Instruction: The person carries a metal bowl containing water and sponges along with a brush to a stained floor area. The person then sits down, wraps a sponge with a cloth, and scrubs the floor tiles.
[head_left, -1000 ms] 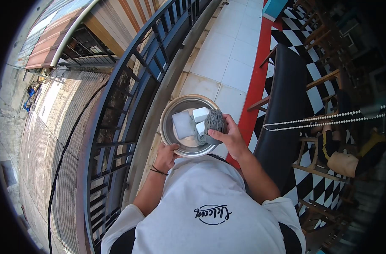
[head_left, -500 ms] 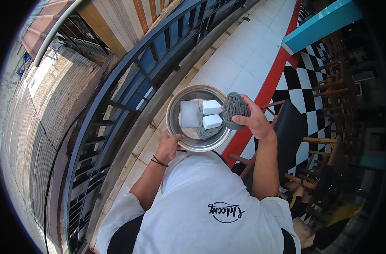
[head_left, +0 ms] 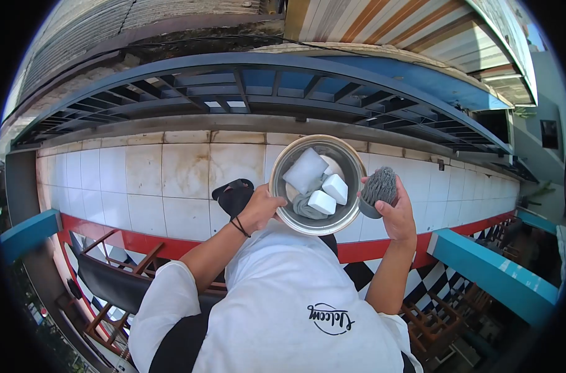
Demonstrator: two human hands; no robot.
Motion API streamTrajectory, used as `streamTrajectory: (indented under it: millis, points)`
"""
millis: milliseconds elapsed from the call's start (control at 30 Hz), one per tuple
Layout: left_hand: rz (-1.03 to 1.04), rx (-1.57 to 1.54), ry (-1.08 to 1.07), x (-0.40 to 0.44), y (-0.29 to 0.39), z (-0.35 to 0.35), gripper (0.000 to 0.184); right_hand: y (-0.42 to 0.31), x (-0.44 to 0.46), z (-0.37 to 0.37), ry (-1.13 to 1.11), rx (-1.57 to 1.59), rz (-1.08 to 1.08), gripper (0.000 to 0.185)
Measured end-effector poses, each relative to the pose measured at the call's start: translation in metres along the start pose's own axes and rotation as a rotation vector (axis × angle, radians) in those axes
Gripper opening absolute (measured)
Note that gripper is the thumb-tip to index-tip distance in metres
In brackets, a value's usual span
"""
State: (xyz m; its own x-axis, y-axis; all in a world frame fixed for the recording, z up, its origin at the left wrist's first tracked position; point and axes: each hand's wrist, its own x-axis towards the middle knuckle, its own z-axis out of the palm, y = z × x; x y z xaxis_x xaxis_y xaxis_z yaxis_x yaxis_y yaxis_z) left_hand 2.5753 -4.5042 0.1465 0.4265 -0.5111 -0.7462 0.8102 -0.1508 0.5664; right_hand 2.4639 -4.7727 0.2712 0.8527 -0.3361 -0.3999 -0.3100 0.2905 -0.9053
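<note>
I hold a round metal basin (head_left: pixel 356 212) in front of my body. My left hand (head_left: pixel 262 207) grips its left rim, with the thumb over the edge. Inside lie a whitish rectangular pad (head_left: pixel 306 170), two white blocks (head_left: pixel 329 194) and a coiled grey cloth-like bundle (head_left: pixel 305 206). Just right of the basin, my right hand (head_left: pixel 396 214) is closed around a shaggy grey-topped pot (head_left: pixel 379 188), its stringy top facing up and away from me. The pot's exact kind is unclear.
A dark metal railing (head_left: pixel 270 81) curves along the far side of the white tiled floor (head_left: pixel 183 214). Behind me run a red border strip (head_left: pixel 171 250) and a checkered floor. Teal pillars (head_left: pixel 494 273), a black-topped table (head_left: pixel 112 280) and wooden chairs (head_left: pixel 429 317) stand there.
My body has turned, so the railing now lies across the front. The basin has turned in view with its contents. The shaggy grey-topped pot has moved slightly away from the basin's contents.
</note>
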Motion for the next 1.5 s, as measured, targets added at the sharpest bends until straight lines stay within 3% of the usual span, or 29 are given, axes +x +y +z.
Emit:
streamTrajectory:
  millis: [200,400,1033,1500]
  points:
    - [0.187,-0.392,0.262,0.001,-0.054,0.086,0.04,-0.04,0.069,-0.063,-0.328,-0.195,0.109,0.08]
    - [0.273,-0.593,0.475,-0.011,-0.096,0.129,0.036,-0.051,0.103,-0.029,-0.656,-0.261,0.13,0.076]
    - [0.343,-0.915,0.914,-0.096,-0.232,0.049,0.035,0.055,0.097,0.156,-1.111,-0.42,0.32,0.069]
    - [0.615,-1.319,1.251,-0.057,-0.234,0.064,0.027,0.065,0.129,0.262,-1.475,-0.576,0.32,0.062]
